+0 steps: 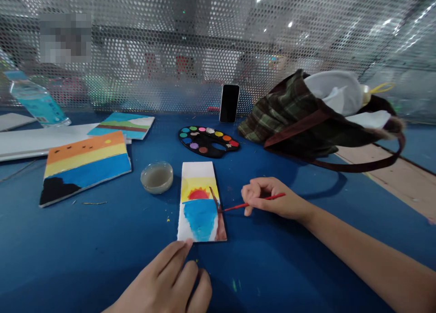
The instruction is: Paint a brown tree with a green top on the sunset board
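Observation:
A narrow white painting board (pixel 198 222) lies on the blue table, painted with a yellow sky, a red sun, blue water and a brown strip along its right side. My right hand (pixel 270 197) is closed around a red paintbrush (pixel 241 206), its tip touching the brown strip. My left hand (pixel 173 276) holds the board's bottom edge with its fingertips, the other fingers curled. Left of the board stands a clear bowl of murky water (pixel 157 178). Behind the board lies a black paint palette (pixel 214 151) with several colours in its wells.
Two finished-looking paintings (pixel 89 161) and white boards (pixel 30 142) lie at left, near a tilted water bottle (pixel 39 101). A phone (pixel 229 103) leans against the perforated metal screen (pixel 136 77). A plaid bag (pixel 282 108) with a looping strap occupies the back right.

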`<action>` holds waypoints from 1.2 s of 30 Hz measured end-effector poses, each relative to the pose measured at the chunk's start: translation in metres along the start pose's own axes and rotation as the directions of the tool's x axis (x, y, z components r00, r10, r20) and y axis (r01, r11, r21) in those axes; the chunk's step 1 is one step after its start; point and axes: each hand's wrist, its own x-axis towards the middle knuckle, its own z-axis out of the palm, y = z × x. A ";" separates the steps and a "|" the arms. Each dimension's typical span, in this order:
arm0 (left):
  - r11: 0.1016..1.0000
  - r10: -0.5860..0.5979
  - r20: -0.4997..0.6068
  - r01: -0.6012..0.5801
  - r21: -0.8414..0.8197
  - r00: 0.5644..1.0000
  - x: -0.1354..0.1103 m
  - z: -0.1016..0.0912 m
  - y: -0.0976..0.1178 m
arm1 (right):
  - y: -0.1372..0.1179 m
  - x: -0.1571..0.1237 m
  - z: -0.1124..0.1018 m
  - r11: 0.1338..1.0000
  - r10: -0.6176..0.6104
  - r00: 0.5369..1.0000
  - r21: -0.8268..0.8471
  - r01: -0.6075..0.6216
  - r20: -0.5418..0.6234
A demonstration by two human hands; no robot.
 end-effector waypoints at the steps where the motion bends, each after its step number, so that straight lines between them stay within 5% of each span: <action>1: 1.000 0.001 0.007 -0.001 -0.005 1.000 0.000 0.000 0.000 | 0.000 0.000 0.000 1.000 0.001 1.000 0.001 -0.001 0.002; 10: 1.000 0.003 -0.004 -0.003 -0.006 1.000 0.001 0.000 -0.001 | 0.000 0.000 -0.001 1.000 -0.004 0.999 0.012 0.003 0.034; 15: 1.000 0.005 -0.012 -0.005 -0.002 1.000 0.002 0.000 -0.001 | 0.001 0.001 -0.002 1.000 -0.012 0.999 -0.009 0.011 -0.044; 20: 1.000 0.011 -0.022 -0.011 0.002 1.000 0.001 0.002 0.000 | 0.002 0.002 -0.004 1.000 -0.012 0.999 0.009 0.012 0.039; 24: 1.000 0.013 -0.023 -0.013 0.004 1.000 -0.001 0.002 -0.001 | 0.004 0.002 -0.005 1.000 -0.017 0.999 -0.025 0.016 -0.039; 28: 1.000 0.018 -0.004 -0.018 0.008 1.000 0.000 0.000 -0.001 | 0.005 0.002 -0.006 0.999 -0.034 0.999 -0.023 0.035 0.034; 36: 1.000 0.015 0.003 -0.016 0.018 1.000 0.002 -0.001 0.000 | 0.007 0.002 -0.006 0.997 -0.067 0.997 -0.026 0.066 -0.040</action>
